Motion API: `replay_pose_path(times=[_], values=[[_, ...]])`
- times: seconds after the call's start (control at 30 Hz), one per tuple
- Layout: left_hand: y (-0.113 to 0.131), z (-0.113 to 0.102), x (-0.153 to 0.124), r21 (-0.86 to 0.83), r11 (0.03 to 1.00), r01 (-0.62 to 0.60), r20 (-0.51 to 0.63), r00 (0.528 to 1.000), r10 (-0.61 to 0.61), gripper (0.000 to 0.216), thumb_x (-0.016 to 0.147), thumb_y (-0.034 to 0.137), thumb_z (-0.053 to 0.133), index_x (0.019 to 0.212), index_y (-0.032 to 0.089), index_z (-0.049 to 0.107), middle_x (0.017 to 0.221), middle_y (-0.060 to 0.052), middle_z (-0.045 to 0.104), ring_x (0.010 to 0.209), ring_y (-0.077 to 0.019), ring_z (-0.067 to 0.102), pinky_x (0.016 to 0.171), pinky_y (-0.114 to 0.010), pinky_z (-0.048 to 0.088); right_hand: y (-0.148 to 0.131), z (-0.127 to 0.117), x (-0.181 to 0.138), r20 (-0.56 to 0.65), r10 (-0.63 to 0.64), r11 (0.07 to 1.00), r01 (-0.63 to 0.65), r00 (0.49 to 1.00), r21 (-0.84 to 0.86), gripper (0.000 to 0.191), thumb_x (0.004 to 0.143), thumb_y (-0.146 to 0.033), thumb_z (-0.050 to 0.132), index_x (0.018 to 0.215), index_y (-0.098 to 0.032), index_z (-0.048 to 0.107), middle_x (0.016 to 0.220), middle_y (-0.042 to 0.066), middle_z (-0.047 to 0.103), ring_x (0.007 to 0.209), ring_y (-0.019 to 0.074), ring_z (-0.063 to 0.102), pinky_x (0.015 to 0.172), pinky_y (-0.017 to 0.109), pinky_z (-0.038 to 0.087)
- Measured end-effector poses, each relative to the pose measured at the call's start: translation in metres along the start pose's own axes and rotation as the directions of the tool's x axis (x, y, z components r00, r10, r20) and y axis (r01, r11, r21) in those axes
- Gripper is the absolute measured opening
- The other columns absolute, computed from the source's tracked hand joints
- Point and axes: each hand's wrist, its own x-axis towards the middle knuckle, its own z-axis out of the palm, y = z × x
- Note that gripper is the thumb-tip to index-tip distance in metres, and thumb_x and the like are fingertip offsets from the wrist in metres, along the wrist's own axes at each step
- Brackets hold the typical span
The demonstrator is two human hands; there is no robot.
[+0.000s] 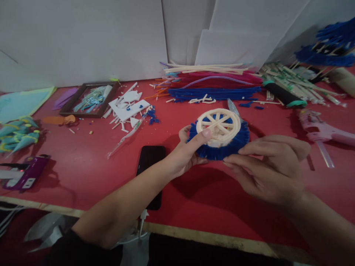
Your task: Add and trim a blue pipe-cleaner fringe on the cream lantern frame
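A round craft piece, a cream spoked wheel (236, 125) with a fuzzy blue fringe (239, 142) around and below it, is held above the red table. My left hand (191, 147) grips it from the left, thumb lying on the wheel's front and fingers behind, partly hidden. At the lower right edge of the fringe, my right hand (266, 162) is closed in a pinch on the blue strands. A silvery pointed thing (234, 108) shows just behind the wheel.
A black phone (152, 155) lies below my left forearm. Behind are bundled blue pipe cleaners (216, 94), a black-and-green handle (284, 94) and white scraps (130, 107). A pink glue gun (324, 129) rests at right; a purple device (27, 173) and a brown frame (66, 107) are left.
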Motion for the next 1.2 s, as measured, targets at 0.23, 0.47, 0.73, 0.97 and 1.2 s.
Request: replay_pose_path(times=[0.23,0.47,0.73,0.97,1.2], values=[[0.000,0.000,-0.001,0.007,1.000,-0.001,0.015,1.000,0.001,0.101,0.057,0.064,0.094,0.136,0.029,0.043,0.130,-0.012,0.069,0.111,-0.0324,0.071,0.078,-0.041,0.062,-0.003,-0.003,0.003,0.013,0.026,0.998,-0.027,1.000,0.057,0.018,0.088,-0.018,0.078,0.095,-0.027,0.064,0.094,0.001,0.064,0.088,0.0194,0.063,0.082,0.040,0.049],[0.000,0.000,-0.003,0.036,0.999,0.018,0.044,0.999,-0.019,0.107,0.047,0.057,0.100,0.137,0.033,0.048,0.123,-0.004,0.069,0.102,-0.0250,0.070,0.077,-0.037,0.060,0.009,-0.006,0.002,-0.028,0.236,0.972,-0.235,0.971,0.028,0.011,0.093,-0.030,0.073,0.097,-0.023,0.065,0.095,0.006,0.069,0.089,0.0235,0.067,0.078,0.043,0.045],[-0.004,-0.007,0.003,0.050,0.997,-0.064,0.066,0.996,0.061,0.095,0.049,0.075,0.092,0.121,0.027,0.054,0.115,-0.006,0.070,0.088,-0.0190,0.070,0.073,-0.033,0.058,0.014,-0.003,-0.002,0.002,0.242,0.970,-0.242,0.970,0.016,0.006,0.094,-0.023,0.072,0.094,-0.025,0.067,0.098,0.005,0.070,0.093,0.0236,0.070,0.082,0.044,0.052],[0.000,-0.005,0.003,0.031,0.996,-0.081,0.017,0.997,0.080,0.093,0.049,0.070,0.095,0.120,0.025,0.056,0.101,-0.003,0.073,0.086,-0.0188,0.072,0.074,-0.029,0.054,0.017,-0.003,-0.003,0.015,0.272,0.961,-0.273,0.962,0.049,0.004,0.096,-0.024,0.067,0.096,-0.027,0.067,0.100,0.005,0.073,0.099,0.0258,0.071,0.085,0.047,0.057],[0.008,-0.001,-0.002,0.081,0.996,0.036,0.015,0.999,-0.037,0.115,0.047,0.056,0.100,0.142,0.025,0.044,0.097,-0.002,0.070,0.072,-0.0153,0.065,0.061,-0.026,0.049,0.019,-0.006,0.000,0.078,0.268,0.957,-0.274,0.960,0.096,0.010,0.095,-0.020,0.066,0.099,-0.027,0.071,0.096,0.004,0.076,0.095,0.0242,0.073,0.083,0.045,0.061]])
